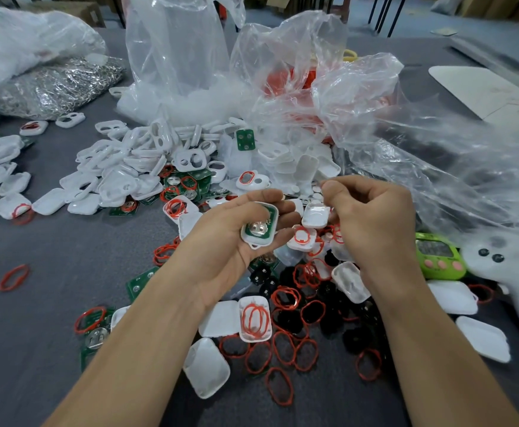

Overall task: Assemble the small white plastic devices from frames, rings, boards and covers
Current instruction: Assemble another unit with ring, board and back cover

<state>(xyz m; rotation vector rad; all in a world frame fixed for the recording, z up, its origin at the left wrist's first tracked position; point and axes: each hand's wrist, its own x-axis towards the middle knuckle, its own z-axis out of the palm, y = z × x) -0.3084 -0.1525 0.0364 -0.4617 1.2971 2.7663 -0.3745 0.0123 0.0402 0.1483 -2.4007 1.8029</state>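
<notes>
White frames (122,155): smooth glossy plastic. Cover (315,215): white plastic, slight sheen. Board (269,224): green, matt; clip (256,229) shiny metal. Rings (163,252): red, rubbery, matt. Bags (375,118): clear crinkled film, glossy. Tabletop (51,257): grey, matt, cloth-like.

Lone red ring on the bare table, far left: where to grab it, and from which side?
Probably from straight above. The red ring lies flat on the grey table, apart from the piles, so nothing crowds a top approach. It is thin and offers no raised edge, so pinch one long side of the oval between thumb and fingertip.
</notes>
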